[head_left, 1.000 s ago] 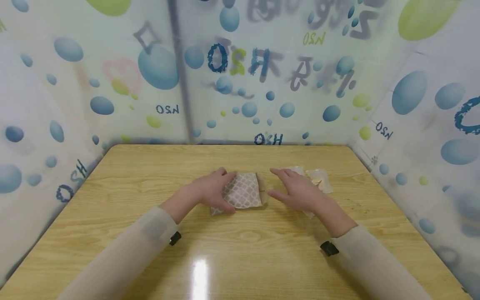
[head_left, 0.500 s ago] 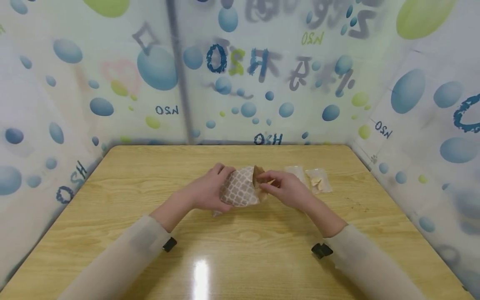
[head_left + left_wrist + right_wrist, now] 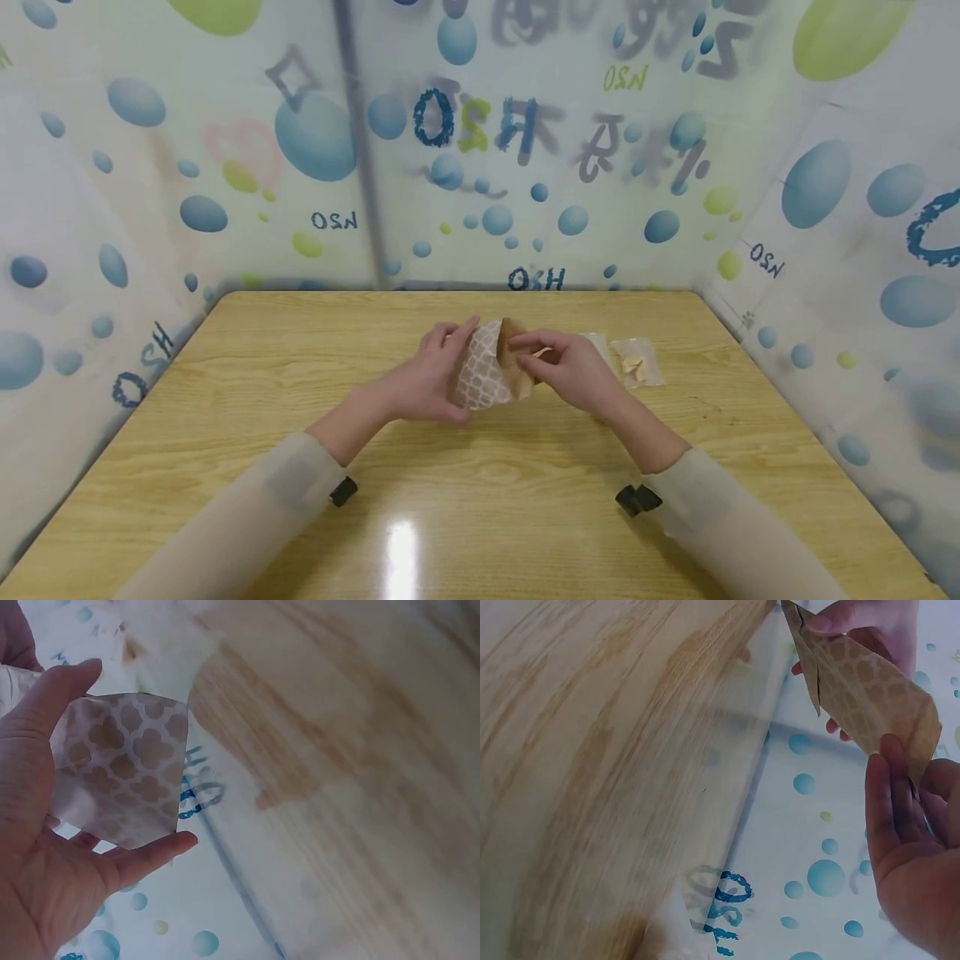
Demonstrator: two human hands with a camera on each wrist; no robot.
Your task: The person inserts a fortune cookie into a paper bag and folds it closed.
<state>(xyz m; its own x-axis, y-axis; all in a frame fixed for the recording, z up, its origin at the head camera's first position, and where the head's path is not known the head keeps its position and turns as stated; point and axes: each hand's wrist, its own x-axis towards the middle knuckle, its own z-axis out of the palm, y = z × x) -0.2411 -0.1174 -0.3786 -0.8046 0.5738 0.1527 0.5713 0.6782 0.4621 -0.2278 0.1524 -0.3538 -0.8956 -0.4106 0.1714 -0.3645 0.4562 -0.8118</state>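
Observation:
A small paper bag (image 3: 480,375), grey-beige with a white lattice print outside and plain brown inside, is raised over the table with its mouth toward the right. My left hand (image 3: 423,379) grips its closed end, thumb on one side and fingers on the other. The left wrist view shows the printed bag (image 3: 124,765) between that thumb and the fingers. At the mouth, my right hand (image 3: 573,371) pinches the brown edge. In the right wrist view the right hand's fingers (image 3: 889,795) hold the bag's lower edge, and the mouth gapes partly.
Just right of the right hand lies a clear packet (image 3: 637,362) with pale pieces inside. Another clear packet (image 3: 600,343) is partly hidden behind that hand. The wooden table (image 3: 300,358) meets a bubble-printed wall sheet (image 3: 480,192) at its back edge.
The right hand has come left from beside the bag and taken its edge. The bag has lifted and tilted, and its mouth has opened wider, showing the brown inside.

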